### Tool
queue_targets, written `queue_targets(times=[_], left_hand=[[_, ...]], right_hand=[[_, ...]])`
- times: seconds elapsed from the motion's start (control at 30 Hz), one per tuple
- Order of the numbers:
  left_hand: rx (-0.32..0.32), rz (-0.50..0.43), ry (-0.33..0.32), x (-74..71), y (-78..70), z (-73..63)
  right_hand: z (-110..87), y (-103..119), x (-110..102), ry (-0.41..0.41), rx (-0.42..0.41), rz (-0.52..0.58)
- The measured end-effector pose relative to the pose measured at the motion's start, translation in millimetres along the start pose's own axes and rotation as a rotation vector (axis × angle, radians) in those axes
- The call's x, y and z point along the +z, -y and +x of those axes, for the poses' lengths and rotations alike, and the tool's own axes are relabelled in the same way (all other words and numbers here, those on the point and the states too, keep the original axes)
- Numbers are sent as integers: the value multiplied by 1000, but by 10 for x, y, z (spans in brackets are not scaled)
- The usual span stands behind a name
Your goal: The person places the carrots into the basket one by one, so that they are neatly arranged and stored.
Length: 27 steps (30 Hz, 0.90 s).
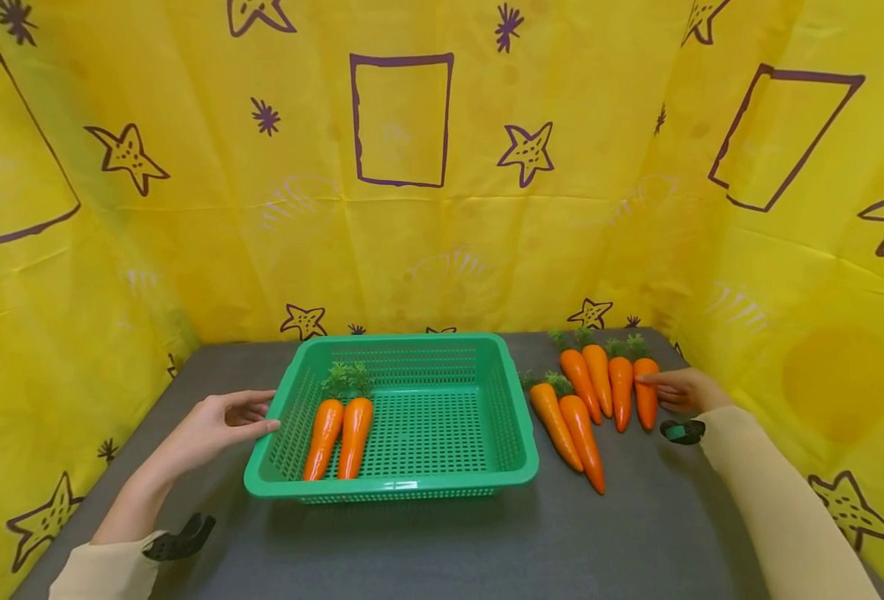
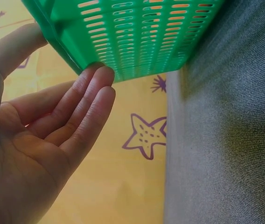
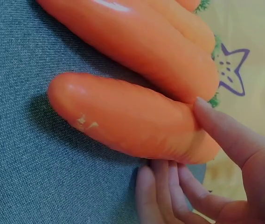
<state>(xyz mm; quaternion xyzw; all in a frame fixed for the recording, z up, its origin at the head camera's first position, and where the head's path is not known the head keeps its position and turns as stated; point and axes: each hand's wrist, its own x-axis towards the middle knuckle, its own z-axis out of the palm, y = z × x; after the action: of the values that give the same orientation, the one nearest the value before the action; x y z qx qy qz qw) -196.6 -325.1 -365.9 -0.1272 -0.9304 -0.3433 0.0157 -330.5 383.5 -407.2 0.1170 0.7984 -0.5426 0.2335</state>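
Pale sleeves (image 1: 786, 500) fill the two lower corners, each with a dark wrist strap (image 1: 179, 540) at the cuff. Beyond them, the left hand (image 1: 209, 429) has its fingers loosely extended, touching the left rim of a green basket (image 1: 516, 467) rather than wrapping it. The right hand (image 1: 677, 390) is narrowed to the width of one carrot (image 1: 646, 408), the rightmost of six on the grey counter (image 1: 561, 550), and pinches it near the thick end between thumb and fingers. Two more carrots (image 1: 355, 433) lie side by side in the left part of the basket.

Judging by the gloss, the carrots are probably artificial: light, stiff, hard to bruise and slightly slick. The thick shoulder just below the greens (image 1: 636, 343) looks the best place to take hold; the greens would likely bend, and the tapering tip offers little. The slotted basket seems light enough to slide if knocked.

Its near rim hides the tips of the two carrots inside; the left wrist view gives only orange through the slots. In the right wrist view, some fingertips disappear beneath the pinched carrot, and whether it touches its neighbour is hard to tell.
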Motion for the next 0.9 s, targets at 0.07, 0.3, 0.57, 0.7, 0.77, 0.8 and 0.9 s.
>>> queue_targets(times=[0.07, 0.3, 0.57, 0.7, 0.77, 0.8, 0.9], left_hand=[[-1, 0, 0, 1, -3, 0], [-1, 8, -2, 3, -1, 3], [7, -3, 2, 1, -9, 0], [2, -1, -2, 3, -10, 4], [2, 0, 0, -1, -16, 4], [0, -2, -1, -2, -17, 4], [7, 1, 7, -11, -22, 2]], right_hand=[[-2, 12, 11, 0, 0, 10], [2, 30, 21, 6, -17, 117], [-52, 32, 3, 27, 16, 201], [-82, 31, 4, 1, 41, 172], [-94, 22, 0, 0, 42, 157], [-99, 15, -5, 8, 37, 150], [-128, -3, -11, 22, 22, 143]])
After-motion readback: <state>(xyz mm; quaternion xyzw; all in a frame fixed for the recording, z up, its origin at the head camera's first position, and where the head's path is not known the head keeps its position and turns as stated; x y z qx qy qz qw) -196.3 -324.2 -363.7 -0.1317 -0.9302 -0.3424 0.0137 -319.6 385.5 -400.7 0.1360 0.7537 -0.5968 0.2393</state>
